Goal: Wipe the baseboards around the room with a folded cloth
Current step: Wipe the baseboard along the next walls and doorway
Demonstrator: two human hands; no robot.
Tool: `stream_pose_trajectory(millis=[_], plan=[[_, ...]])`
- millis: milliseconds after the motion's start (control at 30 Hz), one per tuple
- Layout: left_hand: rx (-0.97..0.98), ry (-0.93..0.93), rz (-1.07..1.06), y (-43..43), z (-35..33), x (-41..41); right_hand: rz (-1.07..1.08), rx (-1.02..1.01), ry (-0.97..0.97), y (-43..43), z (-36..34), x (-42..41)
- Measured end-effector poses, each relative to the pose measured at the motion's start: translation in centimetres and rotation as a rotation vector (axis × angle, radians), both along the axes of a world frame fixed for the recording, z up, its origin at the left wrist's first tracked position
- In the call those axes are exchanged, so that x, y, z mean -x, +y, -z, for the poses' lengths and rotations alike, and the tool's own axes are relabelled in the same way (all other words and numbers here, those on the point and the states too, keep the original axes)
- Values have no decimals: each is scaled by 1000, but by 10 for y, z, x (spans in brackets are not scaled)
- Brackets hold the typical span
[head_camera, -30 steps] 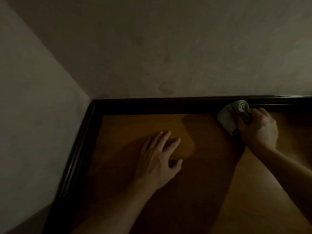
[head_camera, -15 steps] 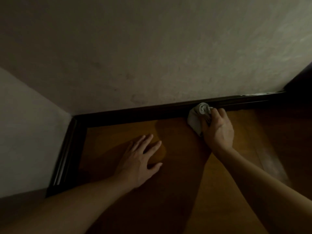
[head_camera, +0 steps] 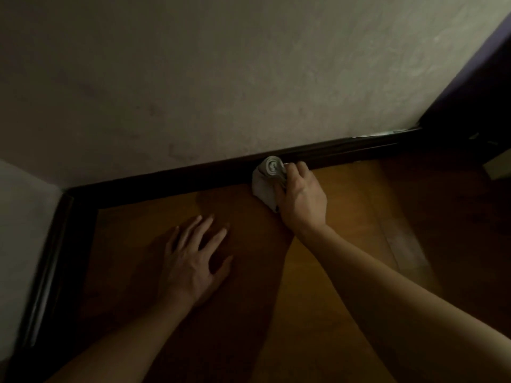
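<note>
At twelve o'clock, against the far baseboard (head_camera: 166,179), the right hand (head_camera: 301,200) grips the folded cloth (head_camera: 266,178), pressing it to the moulding. The left hand (head_camera: 193,261) lies flat, fingers spread, on the floor (head_camera: 345,217) at seven o'clock. Judged mid-run; wiped lengths cannot be distinguished.

Floor (head_camera: 345,286) open beside the baseboard (head_camera: 166,181); walls (head_camera: 249,78) close the left corner
</note>
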State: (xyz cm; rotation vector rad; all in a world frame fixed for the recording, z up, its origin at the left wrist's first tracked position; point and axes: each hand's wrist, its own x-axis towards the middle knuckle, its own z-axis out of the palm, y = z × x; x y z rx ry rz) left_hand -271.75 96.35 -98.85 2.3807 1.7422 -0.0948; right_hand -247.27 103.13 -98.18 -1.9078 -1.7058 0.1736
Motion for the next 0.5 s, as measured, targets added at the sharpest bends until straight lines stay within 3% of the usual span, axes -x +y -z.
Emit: stream_pose_trajectory(millis=[167, 333, 500], plan=[[-26, -13, 4, 0, 0, -1, 231, 5, 61, -6, 7, -48], [-20, -5, -2, -1, -2, -2, 125, 6, 17, -2, 5, -49], [-14, -10, -1, -1, -3, -2, 185, -38, 101, -5, 7, -54]])
